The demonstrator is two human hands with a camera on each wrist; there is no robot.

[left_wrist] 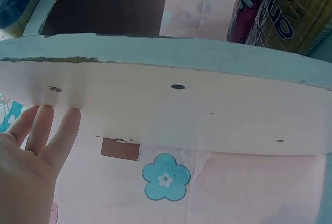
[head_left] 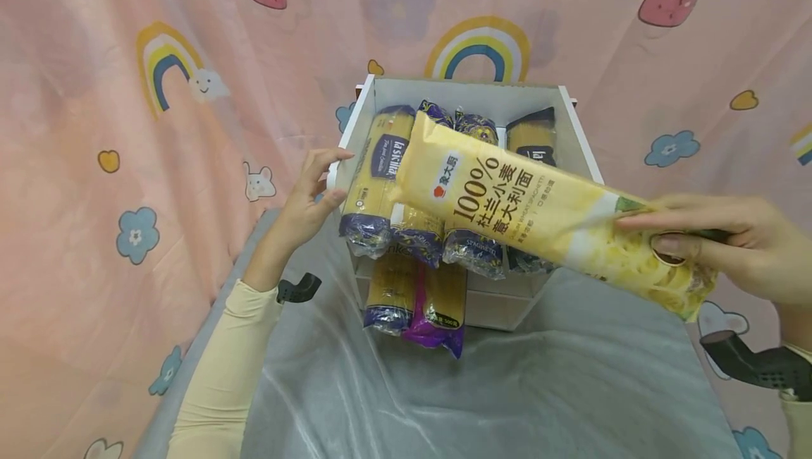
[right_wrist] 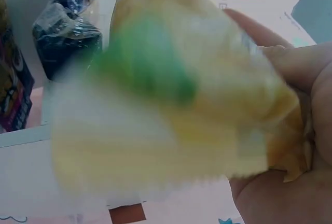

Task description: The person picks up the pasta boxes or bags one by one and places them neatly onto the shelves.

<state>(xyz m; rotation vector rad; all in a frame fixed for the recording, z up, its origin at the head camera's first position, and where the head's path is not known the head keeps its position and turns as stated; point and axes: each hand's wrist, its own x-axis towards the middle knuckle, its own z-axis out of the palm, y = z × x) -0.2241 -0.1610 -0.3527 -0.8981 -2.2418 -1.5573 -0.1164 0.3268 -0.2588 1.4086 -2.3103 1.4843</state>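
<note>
My right hand [head_left: 742, 247] grips a yellow spaghetti pack [head_left: 539, 198] by its right end, thumb on the printed face. The pack slants over the front of a white shelf [head_left: 583, 142], overlapping the spaghetti packs on its upper level. In the right wrist view the yellow pack [right_wrist: 155, 120] is blurred, with the hand [right_wrist: 290, 105] around its end. My left hand [head_left: 311, 198] touches the shelf's left side panel. The left wrist view shows its straight fingers [left_wrist: 61, 136] against the panel's outer face.
A pack with a dark blue label [head_left: 380, 163] lies at the upper level's left, a dark-ended pack [head_left: 531, 138] at its right. Below, a blue-ended pack [head_left: 388, 293] and a purple-ended pack [head_left: 440, 311] stick out. Grey cloth [head_left: 444, 395] covers the table before a pink curtain [head_left: 355, 15].
</note>
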